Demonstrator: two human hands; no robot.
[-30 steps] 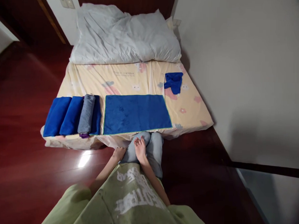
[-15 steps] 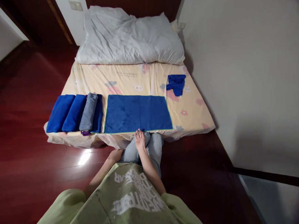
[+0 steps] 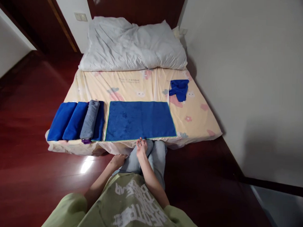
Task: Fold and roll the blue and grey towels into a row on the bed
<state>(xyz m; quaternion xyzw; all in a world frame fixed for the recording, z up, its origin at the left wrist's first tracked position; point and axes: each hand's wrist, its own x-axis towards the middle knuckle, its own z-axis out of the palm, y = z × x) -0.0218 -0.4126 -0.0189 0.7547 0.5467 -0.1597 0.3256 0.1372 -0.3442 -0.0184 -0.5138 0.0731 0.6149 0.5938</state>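
Note:
A blue towel (image 3: 141, 119) with a light green edge lies spread flat along the front of the bed. My right hand (image 3: 141, 147) is palm up over my knee, close to the towel's near edge, its fingers loosely curled and apart with nothing in them. On my left thigh rests my left hand (image 3: 119, 160), holding nothing that shows; its fingers lie along the jeans. To the left of the spread towel are a folded blue towel (image 3: 62, 121), another folded blue towel (image 3: 76, 120) and a rolled grey towel (image 3: 90, 120) lying on more blue cloth.
A crumpled blue cloth (image 3: 179, 89) lies on the right part of the patterned bed sheet (image 3: 92, 86). Behind it, a white quilt (image 3: 134, 48) is piled against the dark headboard (image 3: 135, 7). A wall (image 3: 242, 63) stands on the right, and dark red floor (image 3: 23, 148) spreads on the left.
The view has tilted, so the bed and towels sit slightly lower. My left hand's fingers have loosened a little, and the right hand's fingers have curled slightly. The towels have not moved.

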